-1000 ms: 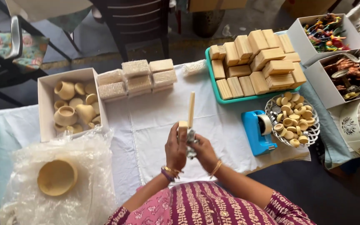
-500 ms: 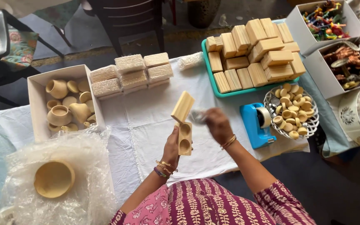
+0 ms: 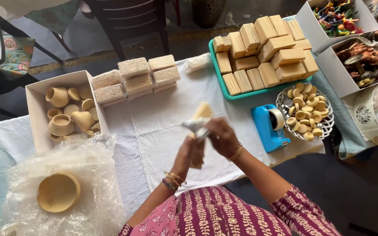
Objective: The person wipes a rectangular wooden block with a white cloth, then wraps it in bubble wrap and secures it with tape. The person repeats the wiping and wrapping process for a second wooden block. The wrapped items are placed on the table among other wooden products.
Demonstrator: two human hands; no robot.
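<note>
In the head view, a pale rectangular wooden block (image 3: pixel 200 126) is held upright just below the centre of the frame, over a white cloth-covered table (image 3: pixel 162 131). The left hand (image 3: pixel 188 158) is closed around the block's lower part, its upper end showing above the fingers. The right hand (image 3: pixel 220 135) is pinched on a crumpled strip of clear wrapping (image 3: pixel 194 125), which lies against the block's upper half; motion blur hides the finer detail.

At the left of the frame, a white cardboard box of small pale wooden pots (image 3: pixel 62 111) is seen, and below it a round wooden bowl (image 3: pixel 58 191) lying on a sheet of clear bubble wrap (image 3: pixel 97 175). Foam-wrapped blocks (image 3: pixel 136 78) are stacked above centre. At the upper right, a teal tray of bare wooden blocks (image 3: pixel 263 52) is set, with a blue tape dispenser (image 3: pixel 270 126) and a metal wire basket of small wooden cups (image 3: pixel 305 114) just below it.
</note>
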